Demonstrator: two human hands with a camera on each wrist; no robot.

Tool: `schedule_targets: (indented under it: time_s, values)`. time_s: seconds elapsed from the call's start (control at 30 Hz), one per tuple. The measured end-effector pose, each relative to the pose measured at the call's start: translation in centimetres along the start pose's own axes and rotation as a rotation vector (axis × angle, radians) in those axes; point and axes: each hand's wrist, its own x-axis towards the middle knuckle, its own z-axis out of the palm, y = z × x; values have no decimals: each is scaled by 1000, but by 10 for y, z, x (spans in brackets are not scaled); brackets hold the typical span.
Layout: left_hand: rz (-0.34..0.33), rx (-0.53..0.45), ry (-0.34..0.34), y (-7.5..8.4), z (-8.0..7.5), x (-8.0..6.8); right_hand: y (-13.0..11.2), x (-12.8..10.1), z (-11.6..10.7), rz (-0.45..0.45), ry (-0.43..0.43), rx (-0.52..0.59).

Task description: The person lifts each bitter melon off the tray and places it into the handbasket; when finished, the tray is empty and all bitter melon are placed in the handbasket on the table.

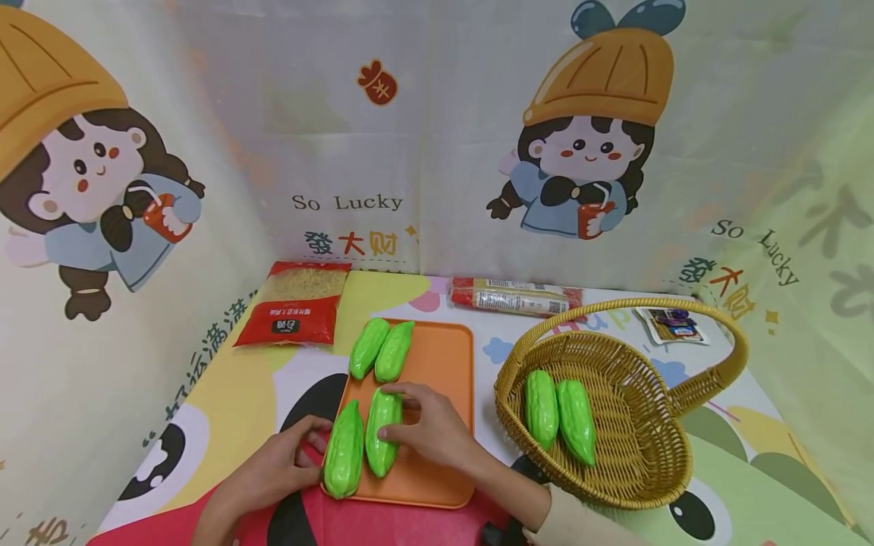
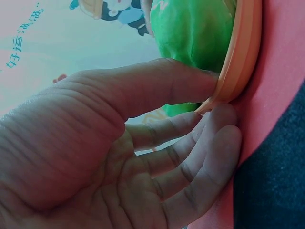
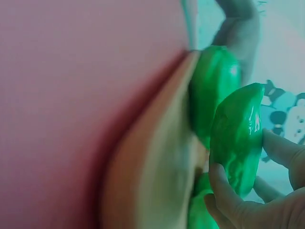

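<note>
My right hand (image 1: 437,428) pinches a bright green bitter melon (image 1: 380,451) between thumb and fingers over the orange tray (image 1: 444,364). In the right wrist view that bitter melon (image 3: 236,138) is tilted, its pointed tip upward. Left of it, another bitter melon (image 1: 344,451) lies at the tray's near left corner. My left hand (image 1: 276,466) holds the tray's left edge; in the left wrist view the thumb lies at the rim (image 2: 238,62) and the fingers curl on its outer side. Two more bitter melons (image 1: 394,353) lie side by side at the tray's far left.
A wicker basket (image 1: 665,481) with a tall handle stands right of the tray, two bitter melons (image 1: 576,421) inside. Behind are a red pasta bag (image 1: 297,303), long wrapped packs (image 1: 512,297) and a small packet (image 1: 672,326). A printed cloth (image 1: 437,152) hangs at the back.
</note>
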Motion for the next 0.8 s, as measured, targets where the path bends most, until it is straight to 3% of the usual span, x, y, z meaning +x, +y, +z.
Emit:
schedule_targets:
  time_s: [0.23,0.5,0.6,0.8]
  values:
    - [4,-10,-13,0,-1,0,-22,-24,-29,-2,-25,129]
    - [14,13,-2,0,-2,-1,-49,-66,-77,2,-90,295]
    - [7,11,-5,0,-2,0,-53,-81,-97,-6,-81,311]
    - [-6,-1,-11,2,-1,-1,-53,-113,-139,-38,3,202]
